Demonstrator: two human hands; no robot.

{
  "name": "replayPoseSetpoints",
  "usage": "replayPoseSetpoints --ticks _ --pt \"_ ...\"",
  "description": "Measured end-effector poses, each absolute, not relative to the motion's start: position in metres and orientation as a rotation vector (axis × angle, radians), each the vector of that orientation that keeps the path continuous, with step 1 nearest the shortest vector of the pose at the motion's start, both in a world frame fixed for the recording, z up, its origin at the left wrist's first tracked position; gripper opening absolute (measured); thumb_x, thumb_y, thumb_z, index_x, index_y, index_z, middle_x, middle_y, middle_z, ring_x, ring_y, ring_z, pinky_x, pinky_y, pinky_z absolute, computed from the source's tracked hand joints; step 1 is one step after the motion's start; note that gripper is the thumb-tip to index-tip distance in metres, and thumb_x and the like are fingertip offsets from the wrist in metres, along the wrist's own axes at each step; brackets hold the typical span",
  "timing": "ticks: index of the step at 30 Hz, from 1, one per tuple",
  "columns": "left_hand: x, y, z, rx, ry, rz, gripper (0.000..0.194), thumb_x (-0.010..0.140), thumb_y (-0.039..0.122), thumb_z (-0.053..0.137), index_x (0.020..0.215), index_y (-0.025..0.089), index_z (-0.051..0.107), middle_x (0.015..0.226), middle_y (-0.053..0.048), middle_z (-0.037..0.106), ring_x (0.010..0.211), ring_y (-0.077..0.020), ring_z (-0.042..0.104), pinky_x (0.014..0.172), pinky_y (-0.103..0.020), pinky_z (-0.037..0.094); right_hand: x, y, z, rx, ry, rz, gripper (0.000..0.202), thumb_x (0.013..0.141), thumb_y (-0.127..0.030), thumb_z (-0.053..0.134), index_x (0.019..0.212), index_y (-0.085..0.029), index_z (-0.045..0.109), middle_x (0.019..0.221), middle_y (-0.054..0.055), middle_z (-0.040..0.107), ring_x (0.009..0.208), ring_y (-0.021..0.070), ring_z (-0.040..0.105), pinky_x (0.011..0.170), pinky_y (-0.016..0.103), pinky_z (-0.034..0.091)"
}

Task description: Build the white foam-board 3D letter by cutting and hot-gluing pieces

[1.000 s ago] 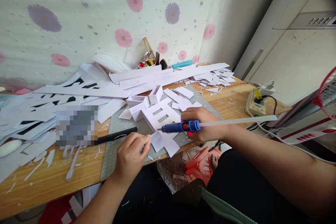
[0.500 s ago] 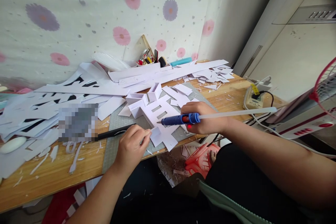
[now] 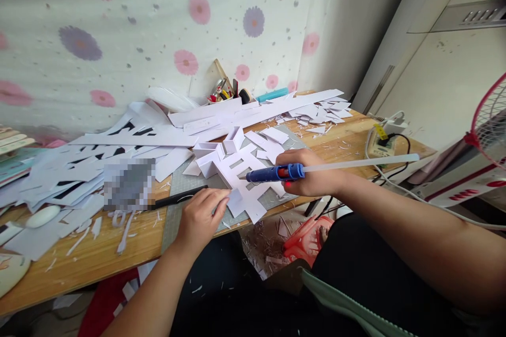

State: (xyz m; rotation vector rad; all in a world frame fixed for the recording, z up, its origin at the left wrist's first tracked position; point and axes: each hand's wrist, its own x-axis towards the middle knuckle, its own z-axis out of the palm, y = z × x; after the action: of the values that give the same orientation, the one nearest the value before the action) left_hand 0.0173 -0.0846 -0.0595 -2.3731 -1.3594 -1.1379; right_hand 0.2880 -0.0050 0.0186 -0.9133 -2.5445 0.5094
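Note:
My right hand point(image 3: 308, 179) is wrapped around a blue hot glue gun point(image 3: 272, 174), with a long translucent glue stick point(image 3: 363, 163) sticking out of its back end. The gun's nozzle points left, just over a white card cutout point(image 3: 253, 181) with rectangular openings. My left hand point(image 3: 203, 216) has its thumb and fingers together at the edge of a small white card piece point(image 3: 236, 202), gripping it beside the cutout. Folded white card boxes point(image 3: 209, 157) stand behind. Beneath everything lies a grey cutting mat point(image 3: 174, 221).
White card sheets and offcuts point(image 3: 95, 152) are heaped on the left and back of the wooden table point(image 3: 98, 258). A black-handled tool point(image 3: 179, 197) lies left of my left hand. A power strip point(image 3: 377, 145) with cables sits at the right edge, near a racket point(image 3: 492, 110).
The camera view has shifted slightly, bringing more of the table's left end into sight. The glue gun's nozzle has lifted slightly relative to the card. Both hands keep their grip.

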Motion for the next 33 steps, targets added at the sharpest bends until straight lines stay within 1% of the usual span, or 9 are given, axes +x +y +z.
replayPoseSetpoints --ticks 5,12,21,25,28,30,33 --pt "0.016 -0.082 -0.059 -2.376 -1.332 -1.089 0.017 0.086 0.011 0.056 0.096 0.019 0.066 0.079 -0.003 0.069 0.072 -0.014 0.064 0.07 -0.026 0.051 0.293 -0.007 0.021 -0.93 -2.54 0.505 0.012 0.061 -0.019 0.056 0.065 -0.019 0.045 0.065 -0.001 0.048 0.06 0.0108 0.041 0.058 0.024 0.031" --pt "0.017 -0.079 -0.048 -2.452 -1.345 -0.988 0.015 0.087 0.014 0.054 0.086 0.018 0.068 0.068 -0.002 0.064 0.062 -0.0126 0.059 0.059 -0.024 0.047 0.297 -0.007 0.021 -0.901 -2.552 0.478 0.011 0.062 -0.018 0.055 0.065 -0.019 0.044 0.064 -0.001 0.048 0.059 0.0105 0.04 0.057 0.023 0.03" --pt "0.017 -0.078 -0.043 -2.501 -1.296 -0.974 0.015 0.087 0.013 0.054 0.085 0.017 0.068 0.065 -0.001 0.06 0.061 -0.0122 0.057 0.057 -0.023 0.046 0.297 -0.008 0.021 -0.897 -2.539 0.502 0.012 0.061 -0.017 0.055 0.064 -0.019 0.043 0.064 -0.001 0.047 0.059 0.0106 0.039 0.057 0.024 0.029" --pt "0.018 -0.077 -0.045 -2.476 -1.314 -1.007 0.015 0.088 0.015 0.054 0.085 0.017 0.069 0.065 -0.001 0.06 0.059 -0.0115 0.056 0.056 -0.023 0.045 0.296 -0.008 0.02 -0.907 -2.552 0.511 0.012 0.061 -0.017 0.054 0.064 -0.019 0.043 0.064 -0.001 0.047 0.058 0.0104 0.039 0.056 0.024 0.028" --pt "0.019 -0.078 -0.046 -2.473 -1.333 -1.03 0.015 0.088 0.017 0.054 0.087 0.017 0.07 0.066 -0.002 0.063 0.06 -0.0117 0.058 0.056 -0.023 0.046 0.295 -0.007 0.018 -0.922 -2.557 0.537 0.012 0.061 -0.015 0.054 0.064 -0.019 0.043 0.064 -0.001 0.047 0.059 0.0108 0.04 0.056 0.024 0.029" --pt "0.017 -0.079 -0.048 -2.485 -1.34 -1.07 0.015 0.087 0.017 0.056 0.093 0.018 0.07 0.07 -0.002 0.066 0.063 -0.0125 0.06 0.06 -0.024 0.048 0.294 -0.005 0.016 -0.928 -2.552 0.559 0.012 0.061 -0.015 0.054 0.064 -0.019 0.043 0.064 -0.001 0.047 0.06 0.0111 0.041 0.057 0.025 0.03" --pt "0.008 -0.085 -0.051 -2.442 -1.47 -1.309 0.023 0.086 0.018 0.058 0.107 0.02 0.067 0.081 -0.003 0.071 0.072 -0.0138 0.066 0.07 -0.026 0.052 0.293 -0.004 0.015 -0.929 -2.526 0.59 0.013 0.062 -0.014 0.055 0.063 -0.019 0.043 0.063 -0.002 0.046 0.059 0.0115 0.041 0.057 0.025 0.032"
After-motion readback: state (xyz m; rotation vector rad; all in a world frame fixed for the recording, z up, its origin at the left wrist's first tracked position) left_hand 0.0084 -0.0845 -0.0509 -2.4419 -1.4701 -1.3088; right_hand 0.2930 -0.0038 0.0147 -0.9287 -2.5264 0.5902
